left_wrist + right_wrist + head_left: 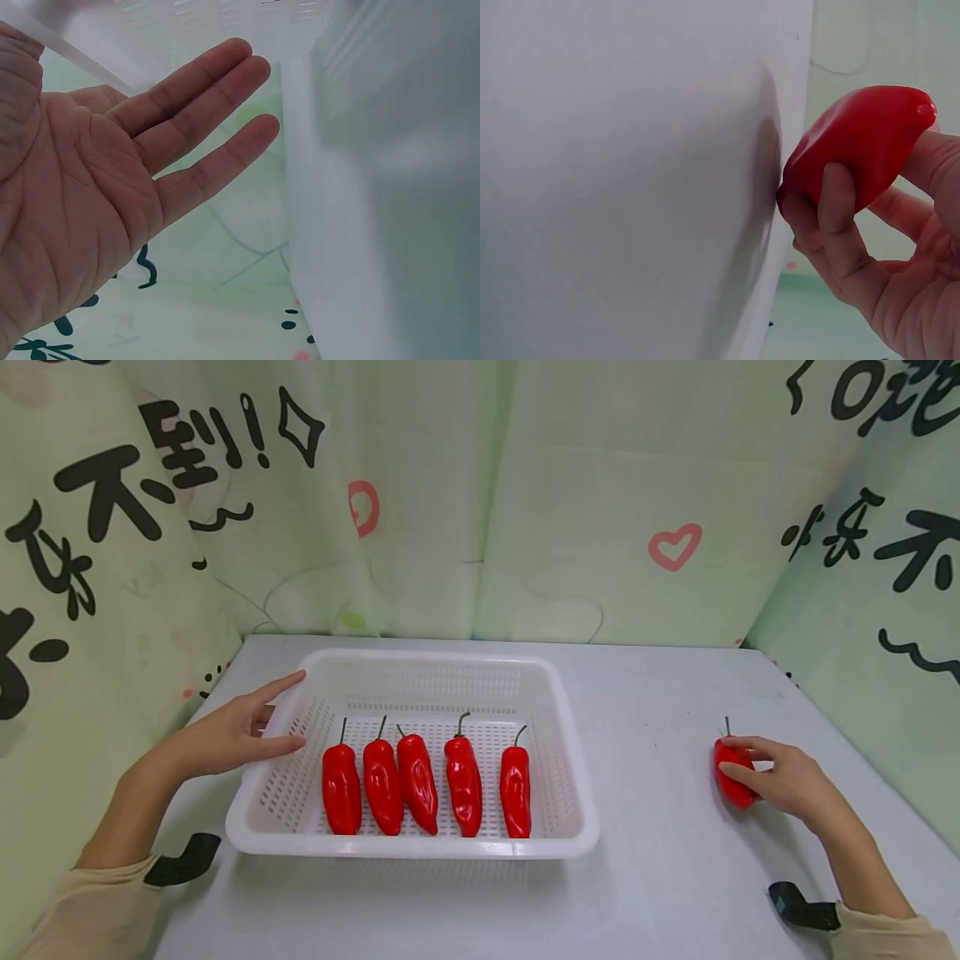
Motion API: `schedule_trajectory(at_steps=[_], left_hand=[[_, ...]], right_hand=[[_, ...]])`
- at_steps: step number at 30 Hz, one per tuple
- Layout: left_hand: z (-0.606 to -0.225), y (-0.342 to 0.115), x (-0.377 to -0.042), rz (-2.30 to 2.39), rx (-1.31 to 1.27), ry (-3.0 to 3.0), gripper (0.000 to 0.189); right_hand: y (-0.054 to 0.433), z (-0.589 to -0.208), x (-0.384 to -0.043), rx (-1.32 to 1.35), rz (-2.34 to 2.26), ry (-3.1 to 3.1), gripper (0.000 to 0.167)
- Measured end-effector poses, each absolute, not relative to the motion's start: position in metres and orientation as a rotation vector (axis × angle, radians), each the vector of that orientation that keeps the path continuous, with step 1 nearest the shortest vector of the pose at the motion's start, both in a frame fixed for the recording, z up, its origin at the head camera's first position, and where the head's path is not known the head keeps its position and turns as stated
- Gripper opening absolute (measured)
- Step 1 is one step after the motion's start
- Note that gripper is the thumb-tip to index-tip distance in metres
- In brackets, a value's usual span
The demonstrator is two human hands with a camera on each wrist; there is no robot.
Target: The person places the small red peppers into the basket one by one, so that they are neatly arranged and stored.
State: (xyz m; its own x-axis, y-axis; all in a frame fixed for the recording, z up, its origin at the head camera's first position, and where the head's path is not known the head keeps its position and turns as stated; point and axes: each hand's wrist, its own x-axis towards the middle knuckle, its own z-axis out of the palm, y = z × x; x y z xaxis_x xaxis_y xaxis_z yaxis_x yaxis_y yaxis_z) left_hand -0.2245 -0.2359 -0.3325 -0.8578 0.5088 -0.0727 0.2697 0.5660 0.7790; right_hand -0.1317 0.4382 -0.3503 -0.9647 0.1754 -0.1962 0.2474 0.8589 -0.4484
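Observation:
On the right side of the table, my right hand pinches a red chili pepper between thumb and fingers. The pepper's stem points away in the head view. Seen from the right wrist, that pepper lies close against the table surface. My left hand is at the left side of a white plastic basket, with straight thumb and index finger spread along its rim. The other fingers stretch out straight below the rim. Several red peppers lie side by side in the basket, stems away from me.
The white table carries the basket at its left and middle. A pale green curtain with black lettering and pink hearts closes off the back and both sides. Black straps sit at both wrists.

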Motion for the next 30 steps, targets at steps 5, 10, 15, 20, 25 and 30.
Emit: schedule_trajectory(at_steps=[5,10,15,20,25,30], left_hand=[[-0.333,-0.236,-0.225,1.174,0.643,2.51,0.096],[-0.333,-0.237,-0.226,1.176,0.643,2.508,0.096],[-0.333,-0.236,-0.226,1.176,0.651,2.51,0.096],[-0.333,-0.236,-0.226,1.169,0.651,2.521,0.096],[-0.334,-0.236,-0.226,1.168,0.648,2.518,0.097],[-0.334,-0.236,-0.226,1.173,0.651,2.518,0.097]], right_hand=[[0.435,-0.348,-0.131,0.35,-0.745,2.904,0.074],[0.428,-0.343,-0.13,0.341,-0.772,2.926,0.072],[0.418,-0.337,-0.13,0.308,-0.788,2.954,0.072],[0.407,-0.33,-0.131,0.273,-0.801,2.989,0.071],[0.397,-0.325,-0.131,0.236,-0.819,3.038,0.068],[0.386,-0.319,-0.132,0.203,-0.826,3.061,0.066]])
